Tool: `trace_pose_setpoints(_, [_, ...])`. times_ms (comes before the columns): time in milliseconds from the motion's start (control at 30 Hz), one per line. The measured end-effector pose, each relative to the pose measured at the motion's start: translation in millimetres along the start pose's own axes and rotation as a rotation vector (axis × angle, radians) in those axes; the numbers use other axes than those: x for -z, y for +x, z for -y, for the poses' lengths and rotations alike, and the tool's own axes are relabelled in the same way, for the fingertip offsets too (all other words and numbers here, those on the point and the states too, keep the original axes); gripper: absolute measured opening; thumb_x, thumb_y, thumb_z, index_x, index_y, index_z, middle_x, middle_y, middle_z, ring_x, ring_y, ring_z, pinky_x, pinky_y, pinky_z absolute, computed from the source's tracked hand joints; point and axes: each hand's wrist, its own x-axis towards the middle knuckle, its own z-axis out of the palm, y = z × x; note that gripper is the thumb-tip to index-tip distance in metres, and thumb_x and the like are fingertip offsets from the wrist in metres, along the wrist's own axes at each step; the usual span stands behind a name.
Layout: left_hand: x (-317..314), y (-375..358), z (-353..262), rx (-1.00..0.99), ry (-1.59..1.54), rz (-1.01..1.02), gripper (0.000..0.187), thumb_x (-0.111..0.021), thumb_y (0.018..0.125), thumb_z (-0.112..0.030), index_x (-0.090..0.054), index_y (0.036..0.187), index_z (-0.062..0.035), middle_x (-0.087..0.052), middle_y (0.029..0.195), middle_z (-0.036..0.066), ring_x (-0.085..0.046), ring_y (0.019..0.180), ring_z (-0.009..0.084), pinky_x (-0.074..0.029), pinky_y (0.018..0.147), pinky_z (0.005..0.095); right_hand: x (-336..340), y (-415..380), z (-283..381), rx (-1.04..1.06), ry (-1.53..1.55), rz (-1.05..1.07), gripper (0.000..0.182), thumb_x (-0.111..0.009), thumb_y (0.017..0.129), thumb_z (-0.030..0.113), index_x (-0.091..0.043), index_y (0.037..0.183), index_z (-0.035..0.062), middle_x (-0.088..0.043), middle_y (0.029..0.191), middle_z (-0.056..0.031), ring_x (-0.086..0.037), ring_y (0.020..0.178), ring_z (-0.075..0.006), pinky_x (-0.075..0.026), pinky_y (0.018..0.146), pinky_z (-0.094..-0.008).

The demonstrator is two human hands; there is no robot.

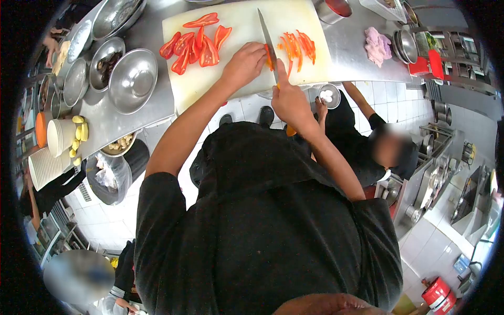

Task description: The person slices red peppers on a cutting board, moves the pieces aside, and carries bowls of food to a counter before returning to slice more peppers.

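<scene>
A white cutting board [236, 21] lies on the steel table. My right hand [290, 102] is closed round the handle of a kitchen knife [266, 34], its index finger stretched along the blade's base. The blade points away from me across the board. On its left, my left hand [245, 65] has curled fingers pressing on a piece of red pepper [269, 59] beside the blade. Larger red pepper pieces [209, 52] lie spread on the board's left part. To the right of the knife is a loose group of thin pepper strips [299, 47].
Several steel bowls [133, 79] stand at the left, with stacked white tubs [60, 137] nearer me. A steel container [334, 9] and a pink cloth [378, 46] are at the right. Close on my right, another person [352, 139] holds a small bowl [329, 96] with white contents.
</scene>
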Motion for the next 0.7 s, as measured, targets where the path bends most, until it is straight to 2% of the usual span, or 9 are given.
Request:
trace_pose_setpoints(200, [-3, -1, 0, 0.013, -0.013, -0.039, 0.015, -0.064, 0.087, -0.007, -0.070, 0.098, 0.0013, -0.068, 0.109, 0.013, -0.063, 0.104, 0.0316, -0.053, 0.092, 0.0392, -10, 4, -10, 0.040, -0.006, -0.041, 0.075, -0.053, 0.093, 0.013, -0.013, 0.156, 0.0084, -0.064, 0.078, -0.0342, -0.063, 0.076, -0.0537, -0.049, 0.076, -0.0603])
trace_pose_setpoints(300, [-5, 0, 6, -0.051, 0.031, -0.029, 0.015, -0.065, 0.086, -0.005, -0.070, 0.100, 0.0006, -0.068, 0.109, 0.013, -0.064, 0.103, 0.0314, -0.053, 0.091, 0.0387, -13, 28, -12, 0.099, 0.002, -0.087, 0.077, -0.053, 0.090, 0.010, -0.013, 0.156, 0.0047, -0.064, 0.080, -0.0332, -0.064, 0.078, -0.0513, -0.051, 0.077, -0.0587])
trace_pose_setpoints(400, [-2, 0, 4, -0.026, 0.009, -0.011, 0.016, -0.066, 0.084, -0.004, -0.070, 0.100, -0.0001, -0.068, 0.108, 0.013, -0.064, 0.102, 0.0313, -0.054, 0.089, 0.0386, 1, 59, -14, 0.131, 0.104, -0.065, 0.076, -0.053, 0.089, 0.010, -0.015, 0.156, 0.0067, -0.065, 0.085, -0.0338, -0.064, 0.081, -0.0521, -0.050, 0.079, -0.0583])
trace_pose_setpoints(433, [-1, 4, 3, -0.028, 0.012, -0.022, 0.016, -0.066, 0.084, -0.003, -0.070, 0.100, -0.0002, -0.068, 0.108, 0.013, -0.064, 0.102, 0.0312, -0.054, 0.089, 0.0386, 7, 60, -14, 0.094, 0.074, -0.028, 0.076, -0.053, 0.089, 0.010, -0.016, 0.155, 0.0065, -0.066, 0.090, -0.0341, -0.064, 0.084, -0.0524, -0.050, 0.081, -0.0567])
trace_pose_setpoints(533, [-1, 0, -1, -0.008, 0.015, -0.028, 0.017, -0.066, 0.083, -0.003, -0.070, 0.099, -0.0005, -0.068, 0.107, 0.013, -0.064, 0.101, 0.0310, -0.054, 0.089, 0.0385, 32, 36, 2, -0.016, 0.097, 0.088, 0.075, -0.053, 0.089, 0.011, -0.017, 0.155, 0.0046, -0.065, 0.089, -0.0356, -0.064, 0.087, -0.0523, -0.049, 0.084, -0.0559])
trace_pose_setpoints(633, [0, 0, -1, -0.001, 0.024, -0.019, 0.016, -0.067, 0.083, -0.003, -0.070, 0.099, -0.0005, -0.068, 0.105, 0.012, -0.064, 0.100, 0.0308, -0.054, 0.088, 0.0383, 26, 13, -1, 0.046, 0.013, 0.030, 0.070, -0.050, 0.093, 0.014, -0.018, 0.156, 0.0068, -0.067, 0.073, -0.0264, -0.064, 0.054, -0.0370, -0.054, 0.067, -0.0465])
trace_pose_setpoints(700, [-1, 0, 0, -0.005, 0.032, -0.028, 0.016, -0.067, 0.083, -0.003, -0.070, 0.098, -0.0006, -0.068, 0.104, 0.012, -0.065, 0.099, 0.0306, -0.054, 0.088, 0.0379, 26, 5, 9, -0.002, 0.042, 0.071, 0.072, -0.051, 0.091, 0.013, -0.018, 0.154, 0.0022, -0.065, 0.083, -0.0335, -0.063, 0.078, -0.0478, -0.050, 0.079, -0.0534])
